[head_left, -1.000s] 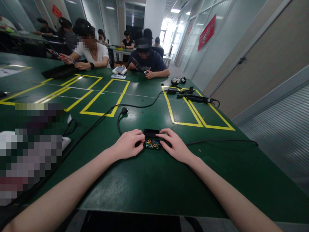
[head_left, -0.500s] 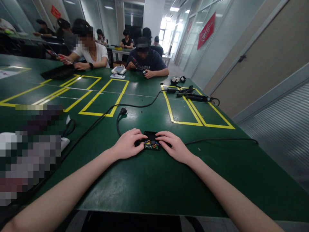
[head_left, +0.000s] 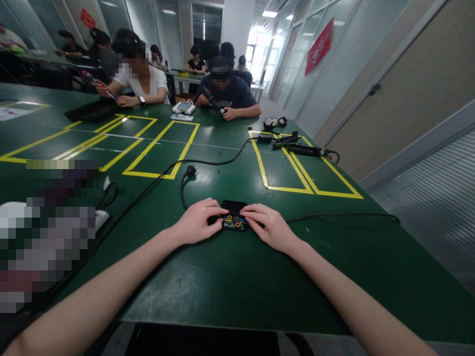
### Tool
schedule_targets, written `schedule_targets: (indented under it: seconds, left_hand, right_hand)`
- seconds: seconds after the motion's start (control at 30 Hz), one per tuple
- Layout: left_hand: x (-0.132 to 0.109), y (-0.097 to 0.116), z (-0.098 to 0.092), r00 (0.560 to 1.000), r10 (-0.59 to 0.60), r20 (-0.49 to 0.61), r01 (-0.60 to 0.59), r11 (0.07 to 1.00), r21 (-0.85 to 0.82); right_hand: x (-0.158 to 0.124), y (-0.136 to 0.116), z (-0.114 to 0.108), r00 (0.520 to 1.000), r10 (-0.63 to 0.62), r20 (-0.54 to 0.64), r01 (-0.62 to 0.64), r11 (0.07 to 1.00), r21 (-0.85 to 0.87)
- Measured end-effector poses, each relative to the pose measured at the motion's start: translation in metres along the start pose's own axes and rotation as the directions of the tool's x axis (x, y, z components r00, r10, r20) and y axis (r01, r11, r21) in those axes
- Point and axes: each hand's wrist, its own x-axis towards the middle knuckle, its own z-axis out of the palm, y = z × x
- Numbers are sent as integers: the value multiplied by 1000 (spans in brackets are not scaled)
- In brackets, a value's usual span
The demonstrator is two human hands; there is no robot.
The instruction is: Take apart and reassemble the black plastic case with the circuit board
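A small black open case (head_left: 233, 213) with a circuit board and coloured parts inside lies on the green table (head_left: 230, 277) just ahead of me. My left hand (head_left: 198, 222) rests on its left end, fingers curled over the edge. My right hand (head_left: 269, 226) covers its right end, index finger reaching across the top of the board. Both hands grip the case from the sides. A black cable (head_left: 345, 215) runs off to the right from under my right hand.
A black power cord with a plug (head_left: 190, 171) loops just beyond the case. Yellow tape rectangles (head_left: 163, 148) mark the table. Black tools and adapters (head_left: 297, 147) lie at the far right. Several people sit working at the far side. A blurred patch covers the near left.
My fingers have closed in over the case, the right index finger sliding further across its top. The case's far half is more covered than a second ago.
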Motion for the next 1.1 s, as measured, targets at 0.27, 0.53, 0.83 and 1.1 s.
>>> schedule_targets:
  seconds: [0.27,0.53,0.83,1.1]
  left_hand:
    - [1,0,-1,1000,23,-17,-22,999,36]
    - [1,1,-2,1000,18,21,-20,992,128]
    - [2,0,-1,999,39,15,-41,989,144]
    - [2,1,-2,998,51,24,-54,988,146]
  right_hand:
    - [-1,0,1,1000,-7,7,8,1000,-23]
    - [-2,0,0,999,-48,23,49,997,-52]
    - [-3,1,-2,997,-64,47,68,994,-84]
    - [-6,3,-3,996,-91,-24,88,992,-87]
